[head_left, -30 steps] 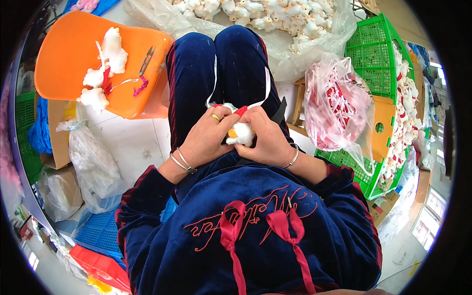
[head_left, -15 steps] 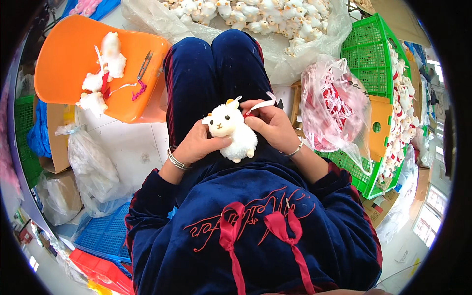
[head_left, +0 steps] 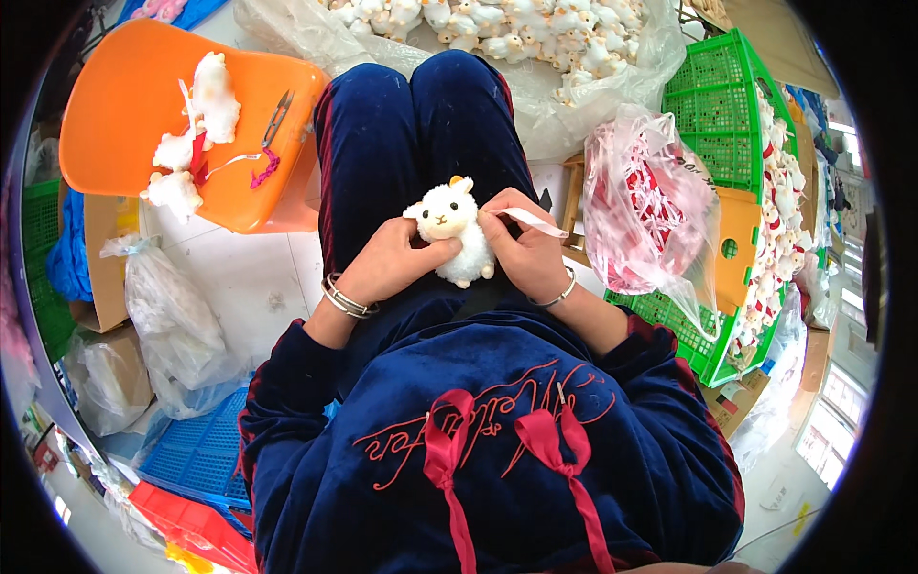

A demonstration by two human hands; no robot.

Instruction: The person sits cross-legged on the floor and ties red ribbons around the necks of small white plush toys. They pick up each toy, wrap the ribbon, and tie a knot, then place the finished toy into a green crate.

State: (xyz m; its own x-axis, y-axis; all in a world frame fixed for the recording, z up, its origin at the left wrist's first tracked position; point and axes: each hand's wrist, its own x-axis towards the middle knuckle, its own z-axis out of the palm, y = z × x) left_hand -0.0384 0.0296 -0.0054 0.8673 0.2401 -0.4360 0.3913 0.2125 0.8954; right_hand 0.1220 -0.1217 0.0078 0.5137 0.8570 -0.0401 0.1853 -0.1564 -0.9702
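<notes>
Above my lap I see a small white plush sheep (head_left: 466, 256), upright, its face toward me. My left hand (head_left: 394, 260) is closed round its side, the thumb lying across the front below the chin. At the toy's other side my right hand (head_left: 521, 251) is pinched closed, thumb against fingers. From that pinch a white ribbon (head_left: 537, 223) sticks out to the right. Whether the ribbon is fixed to the sheep is hidden behind my fingers.
An orange chair (head_left: 110, 124) at left bears several white plush toys (head_left: 216, 99) and thread snips (head_left: 278, 117) with a purple cord. A plastic sheet (head_left: 550, 120) full of plush toys lies ahead. At right are a bag of red-and-white pieces (head_left: 636, 206) and a green crate (head_left: 712, 115).
Both hands have shifted slightly up with the sheep, which has turned a little. The ribbon has swung from pointing up to lying out rightward. The red bit by my right fingers is now hidden.
</notes>
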